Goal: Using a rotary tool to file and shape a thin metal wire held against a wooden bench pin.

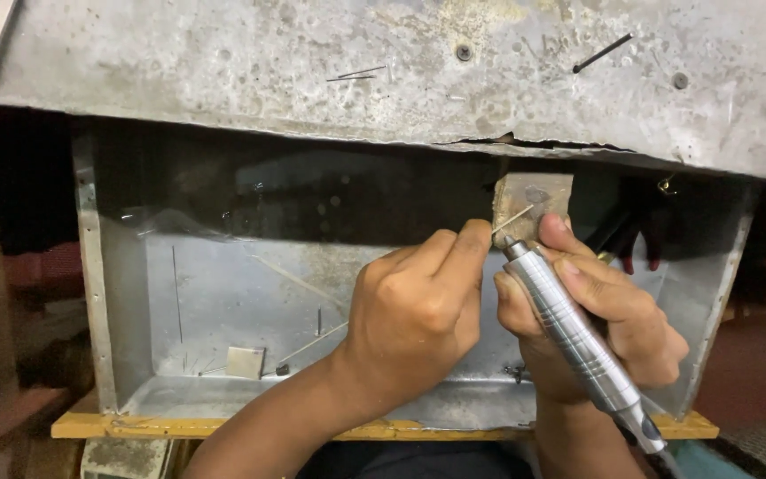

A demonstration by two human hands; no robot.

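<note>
The left hand [414, 310] is pinching a thin metal wire [512, 218] between thumb and fingertips, closed tight on it and bracing its far end against a small wooden bench peg [529, 197] that is jutting out under the worn grey workbench top [223, 62]. The right hand [591, 319] is wrapping its fingers firmly around a ribbed silver rotary handpiece [569, 333], its tip sitting just beside the wire at the peg. Below both hands a sheet-metal catch tray [126, 310] is hanging open, holding a small pale square plate [246, 362] and stray wire offcuts [312, 341], while a dark nail [602, 53] is lying on the bench top.
</note>
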